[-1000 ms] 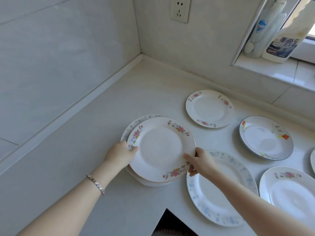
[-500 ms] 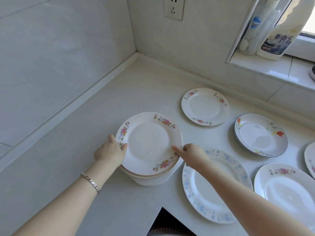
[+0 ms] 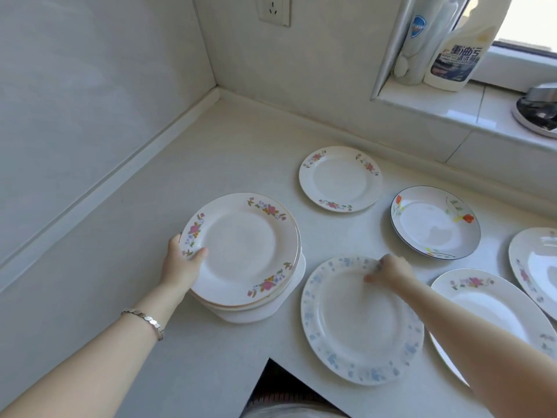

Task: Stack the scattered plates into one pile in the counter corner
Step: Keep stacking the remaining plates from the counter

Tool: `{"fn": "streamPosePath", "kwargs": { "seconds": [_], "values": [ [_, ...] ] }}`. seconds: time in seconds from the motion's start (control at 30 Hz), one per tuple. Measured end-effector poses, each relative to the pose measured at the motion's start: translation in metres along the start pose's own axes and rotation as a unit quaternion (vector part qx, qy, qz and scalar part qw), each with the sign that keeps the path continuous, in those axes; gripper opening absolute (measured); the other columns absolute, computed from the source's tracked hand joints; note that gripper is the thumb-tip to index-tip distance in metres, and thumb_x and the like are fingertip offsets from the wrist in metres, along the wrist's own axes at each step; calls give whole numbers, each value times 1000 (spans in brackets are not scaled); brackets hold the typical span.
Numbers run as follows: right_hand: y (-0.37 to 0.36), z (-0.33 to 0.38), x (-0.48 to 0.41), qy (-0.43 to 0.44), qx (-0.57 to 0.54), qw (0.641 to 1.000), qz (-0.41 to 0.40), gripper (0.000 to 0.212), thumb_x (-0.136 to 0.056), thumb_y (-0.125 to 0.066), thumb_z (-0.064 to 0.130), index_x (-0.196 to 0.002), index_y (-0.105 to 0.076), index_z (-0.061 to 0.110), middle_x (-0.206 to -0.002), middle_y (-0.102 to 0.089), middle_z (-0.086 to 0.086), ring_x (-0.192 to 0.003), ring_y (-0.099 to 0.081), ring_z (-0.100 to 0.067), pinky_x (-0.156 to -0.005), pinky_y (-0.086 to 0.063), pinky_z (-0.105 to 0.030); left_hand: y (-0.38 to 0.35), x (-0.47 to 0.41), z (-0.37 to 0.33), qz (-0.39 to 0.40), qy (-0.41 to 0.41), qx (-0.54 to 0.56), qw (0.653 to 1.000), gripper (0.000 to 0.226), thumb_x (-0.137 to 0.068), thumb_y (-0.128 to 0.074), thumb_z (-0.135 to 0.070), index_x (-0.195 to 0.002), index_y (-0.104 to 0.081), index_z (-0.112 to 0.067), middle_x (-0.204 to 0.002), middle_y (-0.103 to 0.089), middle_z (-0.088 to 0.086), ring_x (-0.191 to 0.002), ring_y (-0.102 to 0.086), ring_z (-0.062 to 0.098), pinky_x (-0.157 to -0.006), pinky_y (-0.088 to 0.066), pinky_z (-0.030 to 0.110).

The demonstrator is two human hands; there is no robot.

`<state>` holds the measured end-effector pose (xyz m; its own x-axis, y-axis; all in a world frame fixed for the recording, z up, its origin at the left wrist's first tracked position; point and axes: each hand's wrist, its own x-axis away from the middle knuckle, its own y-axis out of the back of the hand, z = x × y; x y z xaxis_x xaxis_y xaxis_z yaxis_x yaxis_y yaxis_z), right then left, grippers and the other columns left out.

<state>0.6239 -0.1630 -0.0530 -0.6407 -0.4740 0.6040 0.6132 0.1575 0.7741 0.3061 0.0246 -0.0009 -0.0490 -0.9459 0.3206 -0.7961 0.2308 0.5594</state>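
A pile of plates (image 3: 241, 248) with pink flowers on the top one sits on the white counter (image 3: 187, 182), some way out from the corner. My left hand (image 3: 180, 260) grips the pile's left rim, thumb on top. My right hand (image 3: 388, 268) rests on the far rim of a blue-flowered plate (image 3: 358, 324), fingers curled at the edge; the hand is blurred. Single plates lie about: a small pink-flowered plate (image 3: 340, 179), a dark-rimmed plate with red flowers (image 3: 434, 221), a large pink-flowered plate (image 3: 494, 309) and another plate (image 3: 539, 267) at the right edge.
The counter corner (image 3: 218, 92) lies beyond the pile, between two tiled walls. A window sill (image 3: 452, 107) holds two cleaner bottles (image 3: 458, 52) and a metal object (image 3: 539, 110). The counter's front edge has a notch (image 3: 277, 381) near me.
My right hand left the pile's right rim and moved right onto the blue-flowered plate's far edge. The top plate has settled onto the pile; my left hand stays on its rim.
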Motion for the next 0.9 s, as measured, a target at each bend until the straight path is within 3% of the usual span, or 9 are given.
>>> {"fn": "streamPosePath", "kwargs": {
  "seconds": [0.07, 0.17, 0.37, 0.43, 0.6, 0.67, 0.73, 0.8, 0.9],
  "values": [
    [10, 0, -1, 18, -19, 999, 31, 34, -73, -75, 30, -91, -57, 8, -98, -59, -10, -85, -53, -24, -65, -42, -27, -1, 1, 0, -2, 1, -4, 1000, 46, -87, -59, -10, -130, -41, -6, -123, -59, 15, -95, -52, 22, -80, -36, 27],
    [31, 3, 6, 79, 5, 996, 44, 35, -72, -75, 33, -88, -52, 12, -89, -54, -4, -82, -52, -21, -51, -37, -24, 0, 1, 1, -10, 2, -15, 1000, 47, -88, -59, -11, -131, -41, -6, -125, -58, 15, -107, -56, 30, -81, -36, 27],
    [83, 13, 35, 154, -39, 987, 35, 23, -72, -76, 24, -66, -54, 24, -60, -47, 4, -53, -46, -8, -47, -35, -16, -1, -2, 2, -1, 12, -39, 999, 45, -88, -58, -9, -129, -41, -2, -125, -57, 19, -110, -56, 34, -81, -36, 30],
    [104, 20, 51, 169, -52, 984, -4, 16, -72, -76, 23, -70, -60, 20, -56, -50, 3, -48, -45, -9, -40, -33, -12, -1, -4, 3, 5, 17, -35, 999, 45, -88, -58, -8, -129, -41, 0, -124, -57, 19, -111, -56, 35, -82, -37, 31],
    [153, 46, 101, 196, -161, 955, -153, 13, -68, -77, 24, -77, -69, 23, -64, -65, 0, -53, -55, -15, -53, -46, -25, 3, -1, -5, 22, 43, 3, 999, 49, -86, -60, -6, -130, -39, 0, -128, -55, 22, -99, -55, 28, -86, -41, 35],
    [160, 54, 116, 207, -243, 928, -190, 11, -69, -78, 21, -77, -70, 20, -68, -68, -3, -57, -60, -18, -61, -52, -30, 3, 2, -11, -25, 18, -40, 999, 58, -88, -58, -12, -138, -32, 3, -139, -45, 24, -119, -49, 33, -99, -39, 38],
    [159, 59, 124, 215, -333, 896, -198, 9, -70, -77, 17, -75, -71, 14, -67, -71, -4, -57, -63, -19, -61, -53, -30, 5, 9, -22, -91, -56, -82, 991, 58, -90, -56, -20, -138, -35, 5, -143, -38, 24, -134, -36, 34, -111, -29, 41],
    [149, 67, 124, 209, -414, 868, -176, 8, -70, -76, 12, -69, -69, 17, -58, -71, 2, -51, -63, -12, -55, -53, -26, 5, 17, -39, -52, -104, -29, 993, 43, -91, -49, -33, -119, -50, 0, -123, -51, 21, -116, -49, 29, -96, -38, 36],
    [124, 83, 115, 167, -488, 848, -118, 8, -71, -76, 11, -78, -71, 10, -68, -71, -5, -55, -64, -18, -61, -56, -31, -1, 29, -66, 134, -44, 103, 985, 33, -97, -34, -42, -93, -53, -14, -85, -62, 12, -63, -60, 18, -54, -48, 26]
  ]
}}
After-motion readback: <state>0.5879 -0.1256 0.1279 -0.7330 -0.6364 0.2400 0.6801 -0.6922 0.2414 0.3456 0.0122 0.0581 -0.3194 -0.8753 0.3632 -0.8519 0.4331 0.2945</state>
